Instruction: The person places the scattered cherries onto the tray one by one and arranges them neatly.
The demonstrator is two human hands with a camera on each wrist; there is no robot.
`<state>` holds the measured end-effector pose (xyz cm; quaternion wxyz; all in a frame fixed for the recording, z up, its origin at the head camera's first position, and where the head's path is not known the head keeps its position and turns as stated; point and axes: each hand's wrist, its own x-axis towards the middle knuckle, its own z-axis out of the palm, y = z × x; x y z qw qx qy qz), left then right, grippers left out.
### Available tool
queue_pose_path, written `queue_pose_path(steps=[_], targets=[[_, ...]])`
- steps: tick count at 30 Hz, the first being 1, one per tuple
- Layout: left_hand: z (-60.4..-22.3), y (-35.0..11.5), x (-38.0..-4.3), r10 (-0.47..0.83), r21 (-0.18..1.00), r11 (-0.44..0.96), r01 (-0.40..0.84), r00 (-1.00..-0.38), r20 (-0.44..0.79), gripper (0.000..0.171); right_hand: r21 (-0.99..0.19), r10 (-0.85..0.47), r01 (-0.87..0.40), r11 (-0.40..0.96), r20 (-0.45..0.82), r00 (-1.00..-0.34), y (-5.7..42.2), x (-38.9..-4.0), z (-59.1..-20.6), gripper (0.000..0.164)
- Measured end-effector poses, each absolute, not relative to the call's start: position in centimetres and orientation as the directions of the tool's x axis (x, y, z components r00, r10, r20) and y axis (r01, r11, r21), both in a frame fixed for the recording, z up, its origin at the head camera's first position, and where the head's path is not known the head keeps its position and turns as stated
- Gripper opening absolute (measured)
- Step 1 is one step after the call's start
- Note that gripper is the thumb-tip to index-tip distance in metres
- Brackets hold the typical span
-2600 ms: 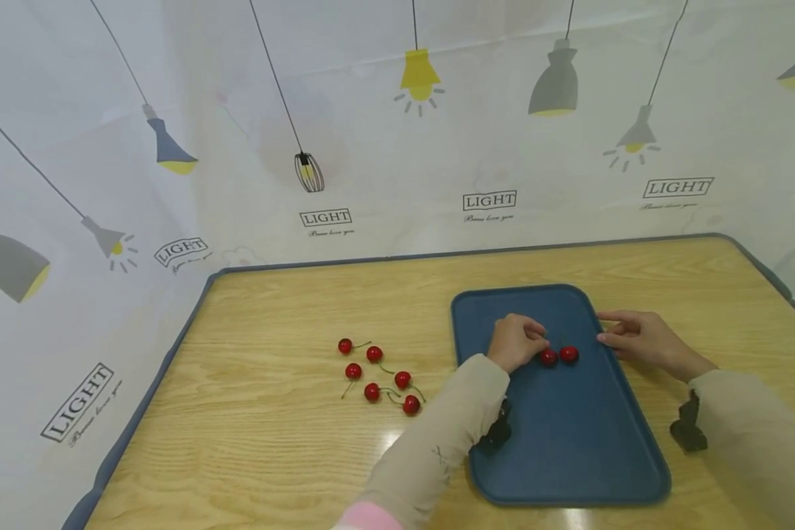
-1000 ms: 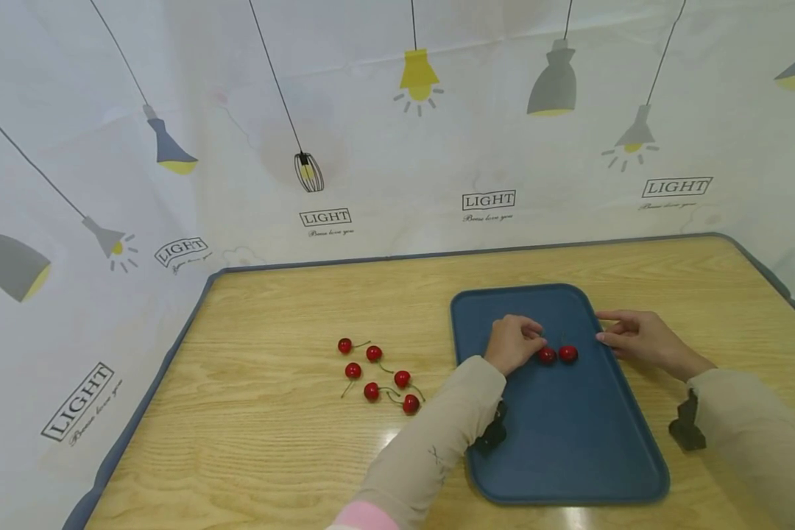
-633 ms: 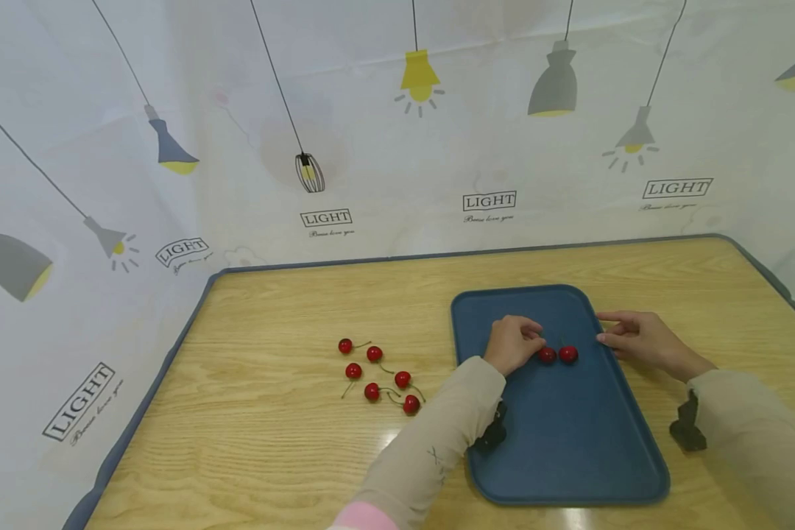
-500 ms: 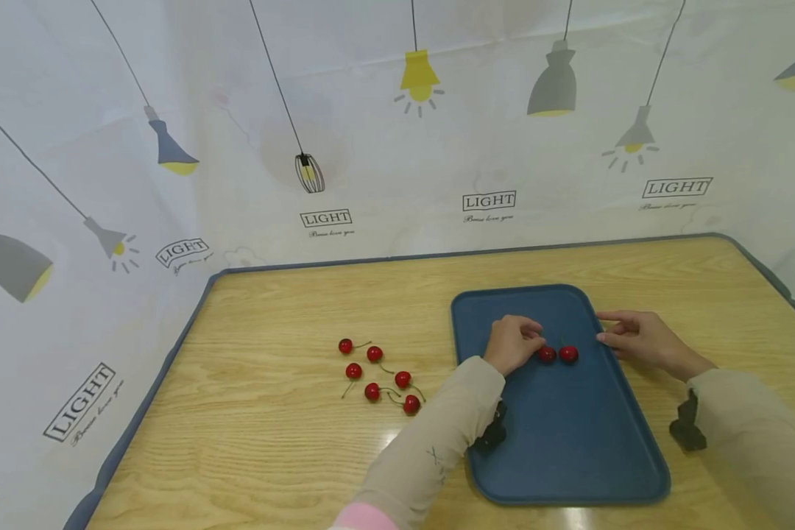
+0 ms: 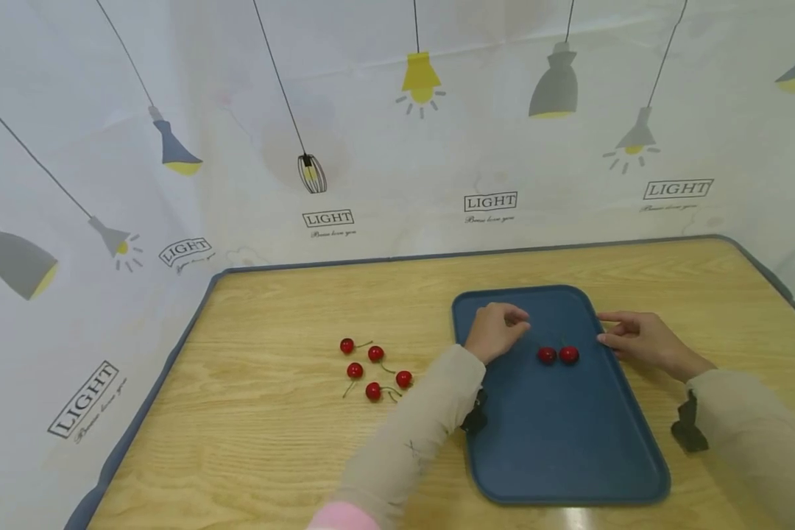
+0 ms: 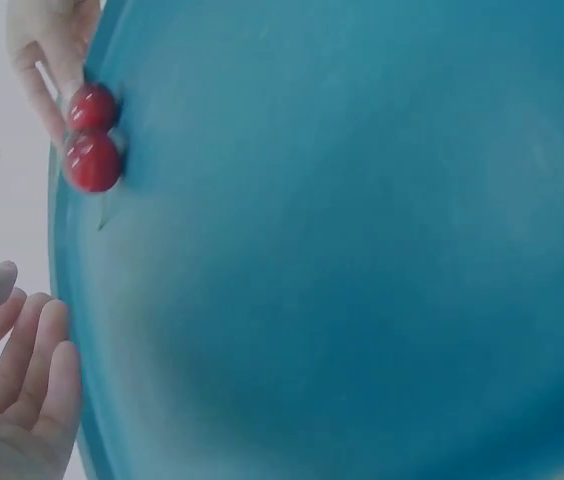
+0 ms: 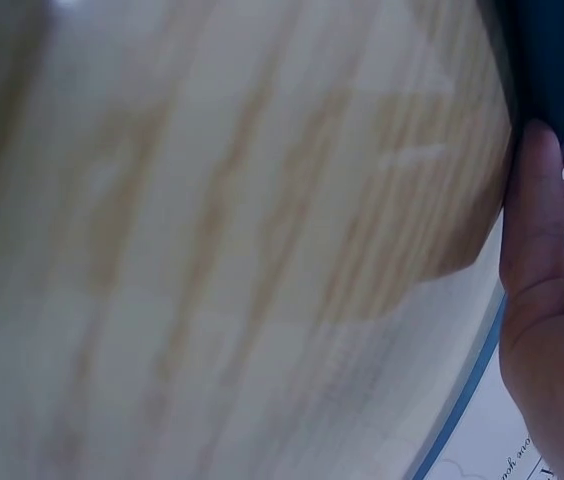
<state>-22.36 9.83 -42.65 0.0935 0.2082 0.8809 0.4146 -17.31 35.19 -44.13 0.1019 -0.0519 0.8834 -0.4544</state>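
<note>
The left hand (image 5: pixel 497 331) hangs above the upper part of the blue tray (image 5: pixel 570 449), which lies right of the centre of the frame. Its fingers are loosely bent, the thumb stands apart from them, and it holds nothing. Just to the right of it, two cherries lie side by side on the tray: the left cherry (image 5: pixel 546 355) and the right cherry (image 5: pixel 569 355). They are very close together; whether they touch, I cannot say for certain. The right hand (image 5: pixel 645 342) rests at the right rim of the tray, with thumb and forefinger spread and their tips against it, not wrapped around it.

On the table (image 5: pixel 258 397), left of the centre of the frame, five loose cherries (image 5: pixel 373 391) are visible. One more stem end shows near the left sleeve (image 5: pixel 411 434); if a fruit belongs to it, the sleeve covers it.

In my judgement, the setting down of a cherry is finished and the left hand is free. The next move would call for bringing this hand over to the loose cherries and a light pinch on one, without disturbing its neighbours.

All the cherries are deep red, round and glossy, with small bright reflections. The loose ones have thin green stems which point in different directions.
</note>
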Motion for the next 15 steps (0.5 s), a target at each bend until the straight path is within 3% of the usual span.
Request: queue_pose_path(steps=[15], targets=[[-38.0, 1.8, -21.6, 0.614, 0.737, 0.548, 0.396, -0.789, -0.033, 0.028, -0.798, -0.181, -0.019, 0.602, -0.113, -0.977, 35.2, -17.5, -44.6, 0.06]])
